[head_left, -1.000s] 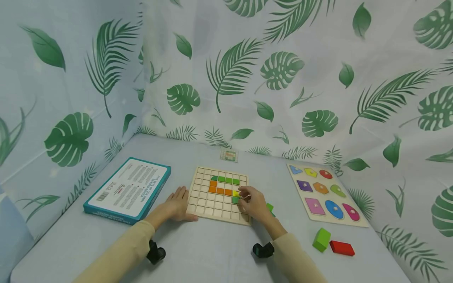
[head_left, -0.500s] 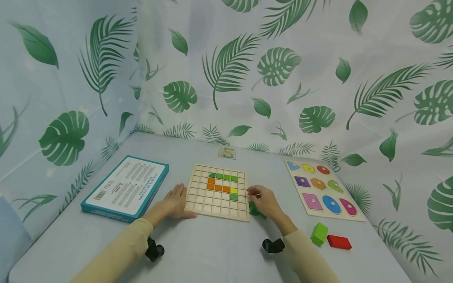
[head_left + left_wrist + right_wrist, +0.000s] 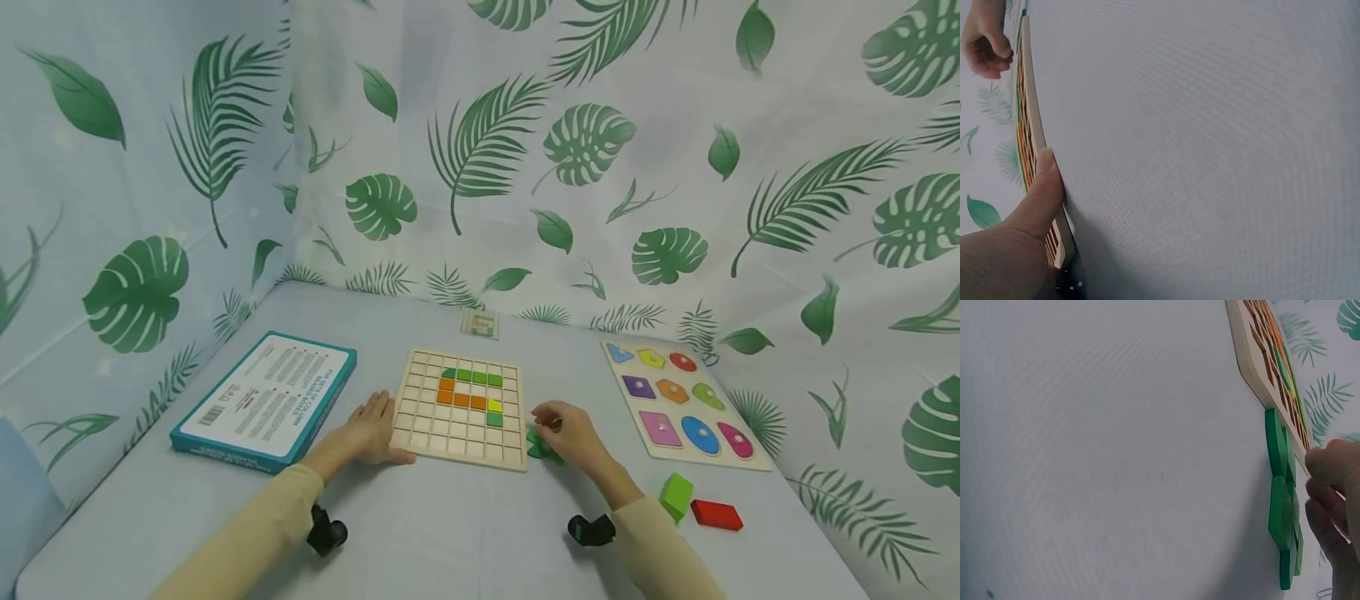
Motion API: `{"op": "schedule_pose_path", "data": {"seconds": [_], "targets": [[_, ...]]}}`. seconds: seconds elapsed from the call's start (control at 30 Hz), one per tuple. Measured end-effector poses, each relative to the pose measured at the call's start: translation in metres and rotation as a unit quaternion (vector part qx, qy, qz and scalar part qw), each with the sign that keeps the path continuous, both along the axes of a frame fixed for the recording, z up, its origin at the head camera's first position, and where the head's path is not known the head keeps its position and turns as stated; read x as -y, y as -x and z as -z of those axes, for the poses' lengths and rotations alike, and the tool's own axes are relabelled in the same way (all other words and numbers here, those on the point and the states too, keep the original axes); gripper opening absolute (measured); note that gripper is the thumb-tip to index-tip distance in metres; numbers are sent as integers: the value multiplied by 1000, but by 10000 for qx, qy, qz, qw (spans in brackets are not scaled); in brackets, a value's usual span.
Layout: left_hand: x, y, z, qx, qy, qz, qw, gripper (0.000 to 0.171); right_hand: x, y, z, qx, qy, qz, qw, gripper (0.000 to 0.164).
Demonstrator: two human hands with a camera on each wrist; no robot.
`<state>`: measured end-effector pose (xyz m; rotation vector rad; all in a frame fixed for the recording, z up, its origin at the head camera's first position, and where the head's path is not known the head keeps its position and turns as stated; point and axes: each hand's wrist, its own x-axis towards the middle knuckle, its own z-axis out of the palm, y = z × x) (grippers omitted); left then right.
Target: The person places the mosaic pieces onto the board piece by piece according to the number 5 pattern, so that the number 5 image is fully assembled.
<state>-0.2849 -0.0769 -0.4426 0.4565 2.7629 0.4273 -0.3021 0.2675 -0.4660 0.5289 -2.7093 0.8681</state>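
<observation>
A square wooden grid board (image 3: 450,440) lies mid-table. Set in it are a row of green pieces (image 3: 480,378), several orange pieces (image 3: 460,399), a yellow piece (image 3: 495,406) and a green square (image 3: 495,420) below that. My left hand (image 3: 371,429) rests flat at the board's left edge; in the left wrist view its thumb (image 3: 1044,187) lies along the near rim. My right hand (image 3: 573,435) hovers with loosely bent fingers just right of the board, over a cluster of loose green pieces (image 3: 537,448). In the right wrist view these green pieces (image 3: 1280,512) lie below the fingers, and nothing shows in the hand.
A teal-edged box (image 3: 262,400) lies left of the board. On the right is a shape puzzle board (image 3: 652,437) with coloured knobbed shapes, and nearer stand a light green block (image 3: 677,497) and a red block (image 3: 717,514). A small pattern card (image 3: 480,323) lies behind the grid board.
My right hand has left the yellow piece on the board and moved right, over the loose green pieces. The left hand stays at the board's edge. The head view has shifted slightly.
</observation>
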Motion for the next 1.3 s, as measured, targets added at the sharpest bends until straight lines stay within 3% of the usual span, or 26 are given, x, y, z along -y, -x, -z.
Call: {"op": "schedule_pose_path", "data": {"seconds": [0.27,0.57,0.97,1.3], "targets": [[1,3,5,-17,-106,-2,9999,111,-6,-2,1,500,-267,-102,9983,28],[-2,2,2,-86,38,32,10000,104,-7,-4,2,580,-291,113,9978,32],[3,-2,5,-116,-4,-1,9999,104,3,0,11,166,-210,283,9992,21],[0,-1,4,-182,-80,75,9998,104,2,0,10,-279,-19,278,9992,28]]}}
